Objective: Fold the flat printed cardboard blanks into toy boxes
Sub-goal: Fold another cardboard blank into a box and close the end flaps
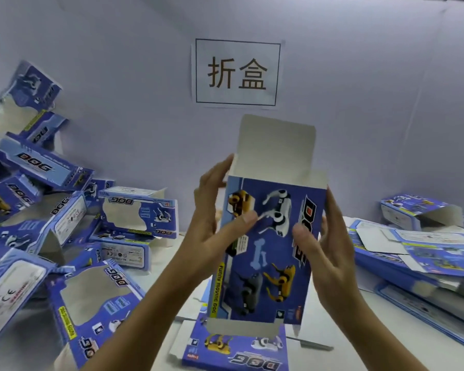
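A blue printed toy box (268, 253) with dog pictures is held upright in the air in front of me, opened into a sleeve. Its white top flap (275, 145) stands up and its bottom end is open. My left hand (214, 218) grips the box's left side, thumb on the printed face. My right hand (324, 245) grips the right side, thumb also on the face. A flat printed blank (233, 349) lies on the table just below the box.
A heap of folded blue boxes (65, 236) fills the table's left side and leans on the wall. A stack of flat blanks (418, 258) lies on the right. A paper sign (237, 72) hangs on the grey wall behind. White table (330, 325) shows between.
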